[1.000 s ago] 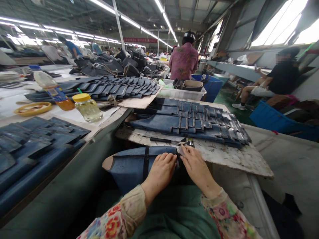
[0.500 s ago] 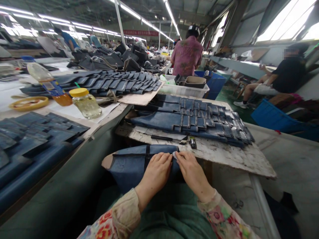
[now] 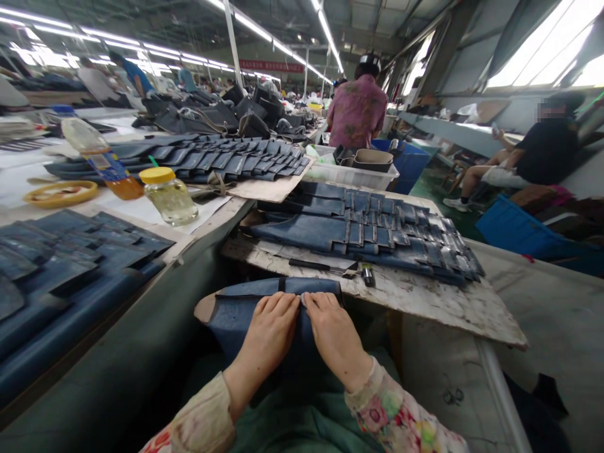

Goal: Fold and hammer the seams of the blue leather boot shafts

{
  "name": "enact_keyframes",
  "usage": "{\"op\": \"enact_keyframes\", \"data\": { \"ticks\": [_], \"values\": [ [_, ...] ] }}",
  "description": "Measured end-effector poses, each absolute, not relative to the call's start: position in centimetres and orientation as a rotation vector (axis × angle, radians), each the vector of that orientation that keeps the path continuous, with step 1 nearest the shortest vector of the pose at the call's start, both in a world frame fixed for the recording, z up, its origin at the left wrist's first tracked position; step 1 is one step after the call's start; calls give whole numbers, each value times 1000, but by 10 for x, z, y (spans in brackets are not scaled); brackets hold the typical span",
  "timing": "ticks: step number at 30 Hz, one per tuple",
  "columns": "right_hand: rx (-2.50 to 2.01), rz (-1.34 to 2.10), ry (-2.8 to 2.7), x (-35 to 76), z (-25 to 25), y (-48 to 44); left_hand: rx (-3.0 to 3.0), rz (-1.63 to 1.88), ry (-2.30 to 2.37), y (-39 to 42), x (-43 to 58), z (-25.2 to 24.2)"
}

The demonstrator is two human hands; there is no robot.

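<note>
A dark blue leather piece [image 3: 231,318] with a pale, rounded left tip and a dark strip lies curved in front of me, over my lap. My left hand [image 3: 270,326] is closed on its upper edge, fingers pressed together over the fold. Close beside it my right hand [image 3: 334,332] grips the same edge, fingertips nearly touching the left ones. Something small and greyish-white shows at the tip of my right index finger; I cannot make out what it is. Both thumbs are hidden.
Ahead, a worn board [image 3: 453,308] carries overlapping blue leather pieces [image 3: 302,231], a black-handled tool [image 3: 309,265] and a small dark cylinder [image 3: 368,275]. More blue pieces [image 3: 70,264] lie left, near a yellow-lidded jar [image 3: 170,198] and a bottle [image 3: 101,157]. Co-workers sit beyond.
Both hands have slid left along the leather's upper edge, staying close together. The dark strip is now partly behind my left hand. The view has shifted slightly.
</note>
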State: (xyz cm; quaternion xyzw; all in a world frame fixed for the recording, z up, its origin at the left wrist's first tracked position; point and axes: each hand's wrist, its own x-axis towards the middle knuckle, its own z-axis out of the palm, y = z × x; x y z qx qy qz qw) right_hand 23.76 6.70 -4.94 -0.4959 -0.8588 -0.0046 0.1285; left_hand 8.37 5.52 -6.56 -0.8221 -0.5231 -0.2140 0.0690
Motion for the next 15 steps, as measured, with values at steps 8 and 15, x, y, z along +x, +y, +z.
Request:
{"op": "enact_keyframes", "data": {
  "ticks": [8, 15],
  "values": [
    [-1353, 24, -2522, 213, -47, 70, -2320, -706, -1729, 42, 59, -78],
    [-1368, 21, -2510, 222, -48, 70, -2203, -718, -1799, 32, 61, -80]
  ]
}}
